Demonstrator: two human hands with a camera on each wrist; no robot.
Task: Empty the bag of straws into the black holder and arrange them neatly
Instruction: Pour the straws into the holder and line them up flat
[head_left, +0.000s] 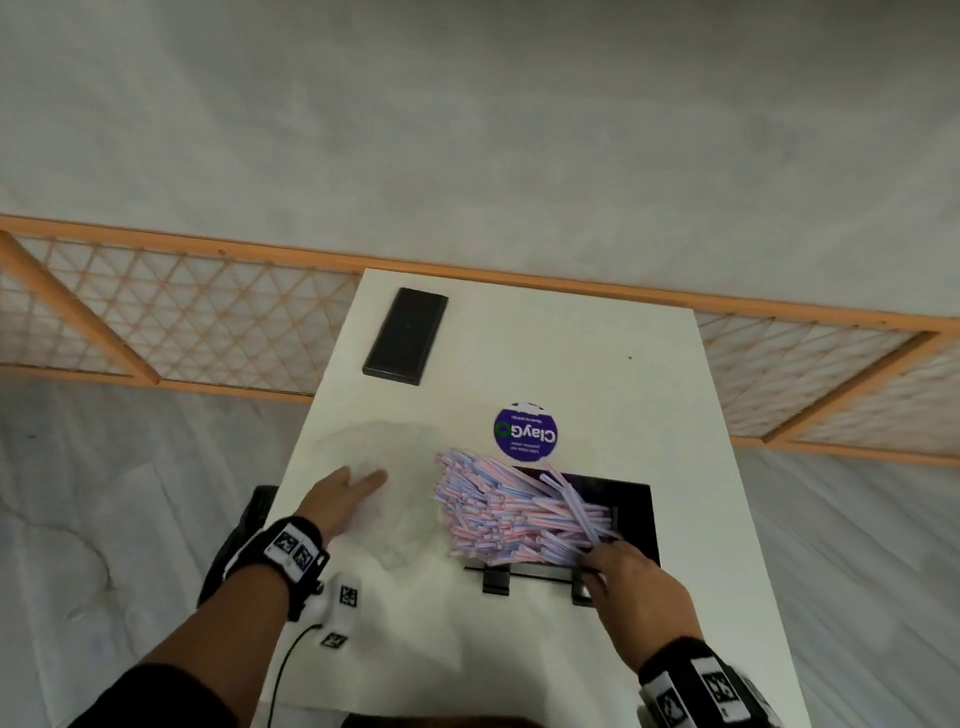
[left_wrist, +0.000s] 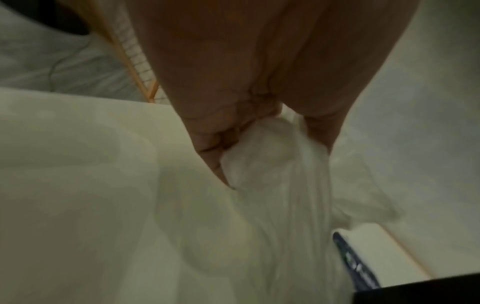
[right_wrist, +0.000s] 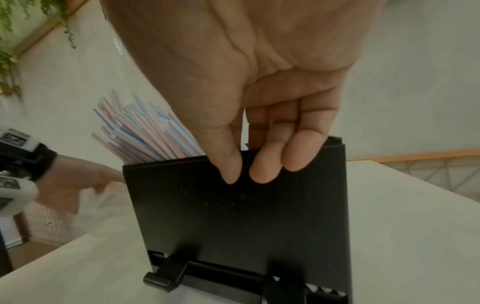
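Observation:
Pink, blue and white straws (head_left: 509, 512) lie heaped in the black holder (head_left: 631, 499) on the white table (head_left: 571, 343), their far ends fanning out over its left side. My right hand (head_left: 618, 564) is at the holder's near wall. In the right wrist view, the thumb and two fingers of my right hand (right_wrist: 249, 168) lie on the outside of the holder (right_wrist: 233, 216) and one finger hooks behind its rim, beside the straws (right_wrist: 145, 135). To the left, my left hand (head_left: 356, 491) holds the crumpled clear bag (head_left: 387, 457). The left wrist view shows the bag (left_wrist: 285, 195) bunched between the fingers and thumb of my left hand (left_wrist: 272, 148).
A flat black lid (head_left: 406, 336) lies at the table's far left. A round purple ClayGo disc (head_left: 525, 434) sits just beyond the straws. An orange lattice fence (head_left: 182, 312) runs behind the table. A tagged white device with a cable (head_left: 340, 613) lies near my left wrist.

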